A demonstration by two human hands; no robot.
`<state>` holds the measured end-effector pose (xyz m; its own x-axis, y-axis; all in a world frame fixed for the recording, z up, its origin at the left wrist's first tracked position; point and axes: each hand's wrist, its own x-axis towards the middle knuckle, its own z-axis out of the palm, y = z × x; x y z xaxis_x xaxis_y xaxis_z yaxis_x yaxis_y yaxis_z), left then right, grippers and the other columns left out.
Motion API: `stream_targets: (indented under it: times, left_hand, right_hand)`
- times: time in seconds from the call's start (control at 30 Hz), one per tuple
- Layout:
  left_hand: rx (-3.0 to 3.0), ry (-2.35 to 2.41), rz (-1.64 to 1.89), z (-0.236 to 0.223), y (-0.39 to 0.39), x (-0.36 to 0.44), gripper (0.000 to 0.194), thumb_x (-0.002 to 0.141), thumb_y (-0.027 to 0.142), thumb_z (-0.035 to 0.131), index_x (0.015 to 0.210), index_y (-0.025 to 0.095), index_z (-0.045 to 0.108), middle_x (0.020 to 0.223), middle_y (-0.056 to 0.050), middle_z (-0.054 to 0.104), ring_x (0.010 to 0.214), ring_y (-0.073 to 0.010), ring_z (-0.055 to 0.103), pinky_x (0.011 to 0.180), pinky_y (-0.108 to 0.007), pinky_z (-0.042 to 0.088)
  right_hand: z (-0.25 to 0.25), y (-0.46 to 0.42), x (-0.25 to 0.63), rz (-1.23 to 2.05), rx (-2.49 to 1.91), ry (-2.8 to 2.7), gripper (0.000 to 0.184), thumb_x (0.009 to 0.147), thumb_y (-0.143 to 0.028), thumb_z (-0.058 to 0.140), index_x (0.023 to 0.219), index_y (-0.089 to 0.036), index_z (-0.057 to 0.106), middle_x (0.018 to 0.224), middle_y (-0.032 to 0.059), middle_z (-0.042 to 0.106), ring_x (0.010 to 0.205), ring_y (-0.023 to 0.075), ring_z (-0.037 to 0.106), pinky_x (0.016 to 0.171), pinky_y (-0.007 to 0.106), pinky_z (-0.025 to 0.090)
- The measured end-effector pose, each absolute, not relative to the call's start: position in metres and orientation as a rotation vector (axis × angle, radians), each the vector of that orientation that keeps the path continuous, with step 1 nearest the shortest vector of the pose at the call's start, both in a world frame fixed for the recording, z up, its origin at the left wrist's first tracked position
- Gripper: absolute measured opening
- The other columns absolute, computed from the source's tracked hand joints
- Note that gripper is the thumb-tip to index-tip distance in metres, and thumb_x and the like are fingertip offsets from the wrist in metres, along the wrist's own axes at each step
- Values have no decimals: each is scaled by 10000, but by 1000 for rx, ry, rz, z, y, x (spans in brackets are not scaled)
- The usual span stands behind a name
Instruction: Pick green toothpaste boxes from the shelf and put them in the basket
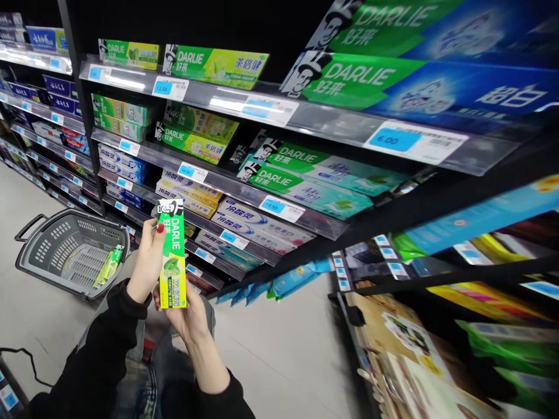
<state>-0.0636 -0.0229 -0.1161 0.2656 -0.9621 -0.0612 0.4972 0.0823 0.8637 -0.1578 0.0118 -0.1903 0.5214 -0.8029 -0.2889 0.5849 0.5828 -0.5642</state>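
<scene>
Green DARLIE box (173, 254), held in both hands (148, 256) (192, 319)

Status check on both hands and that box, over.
Left hand and right hand both gripping the Darlie box. Printed side toward camera. Gray basket off to the left, not blocking.

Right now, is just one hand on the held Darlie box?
No, the left hand holds the Darlie box along one side, the right hand near its bottom.

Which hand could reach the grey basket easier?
Probably the left hand: it's nearer the basket, while the right hand is farther over. Both hold the green-and-yellow box.
</scene>
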Motion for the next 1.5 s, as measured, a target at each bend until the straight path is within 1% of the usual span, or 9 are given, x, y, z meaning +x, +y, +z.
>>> stream_targets:
  times: [0.2, 0.33, 0.5, 0.7, 0.77, 1.0, 1.2, 1.37, 1.5]
  left_hand:
    - [837, -691, -1352, -122, -27, -64, 562, 752, 648, 592, 1073, 221, 416, 1051, -78, 652, 718, -172, 661, 538, -247, 523]
    - [841, -459, -1458, -121, -32, -52, 597, 764, 656, 572, 1066, 146, 495, 857, -101, 677, 561, -170, 616, 458, -254, 475]
    - [565, -33, -1567, -116, -44, -10, 462, 954, 509, 308, 967, 133, 575, 801, -77, 670, 525, -141, 575, 454, -255, 455]
    - [359, 246, -1612, -114, -53, 39, 517, 969, 500, 222, 1005, 92, 537, 801, -85, 655, 506, -127, 534, 394, -227, 429]
    - [303, 304, -1608, -112, -55, 49, 509, 968, 504, 229, 1021, 102, 536, 806, -77, 655, 503, -116, 526, 391, -211, 429]
    - [426, 309, -1483, -116, -64, 68, 510, 963, 507, 238, 936, 118, 566, 747, -79, 647, 478, -139, 532, 367, -237, 414]
    - [482, 240, -1394, -130, -67, 75, 465, 966, 471, 277, 999, 113, 573, 876, -111, 672, 526, -149, 564, 398, -264, 447]
    - [561, 45, -1292, -128, -64, 67, 410, 918, 341, 468, 1323, 297, 417, 1174, -76, 607, 649, -156, 629, 477, -281, 513]
    - [789, -163, -1079, -123, -59, 61, 476, 828, 304, 629, 1267, 364, 458, 1299, -43, 514, 800, -154, 662, 598, -260, 554]
  right_hand:
    - [-191, 8, -160, -783, -408, 492, 456, 662, -585, 695, 871, -183, 644, 770, 47, 621, 535, 121, 502, 447, 236, 393]
    - [-166, -21, -175, -439, -1048, 724, 602, 777, -720, 418, 881, -159, 611, 787, 80, 615, 573, 167, 541, 525, 315, 445]
    - [-51, -119, -169, -471, -2259, 1324, 249, 877, -324, 431, 781, -162, 594, 845, 112, 644, 811, 250, 584, 788, 406, 417]
    - [98, -257, -71, -864, -2971, 1384, 284, 925, -164, 352, 1040, -92, 602, 1081, 160, 605, 1033, 249, 545, 914, 343, 399]
    - [119, -296, -32, -694, -3141, 1442, 333, 922, -124, 326, 1155, -70, 558, 1208, 186, 536, 1154, 267, 480, 953, 350, 389]
    - [130, -380, 46, -232, -2972, 1724, 586, 793, -266, 659, 1288, 6, 503, 1268, 296, 474, 1181, 394, 477, 913, 482, 444]
    - [133, -396, 56, -262, -2834, 1857, 817, 675, -423, 774, 1303, 21, 498, 1291, 320, 455, 1218, 453, 429, 931, 548, 388]
    - [134, -366, 40, -668, -2571, 1728, 768, 705, -452, 713, 1230, 79, 537, 1182, 302, 538, 1150, 373, 518, 900, 434, 398]
    - [127, -304, 7, -1042, -2623, 1525, 625, 730, -409, 690, 1170, 27, 603, 1142, 249, 580, 1140, 337, 514, 928, 427, 354]
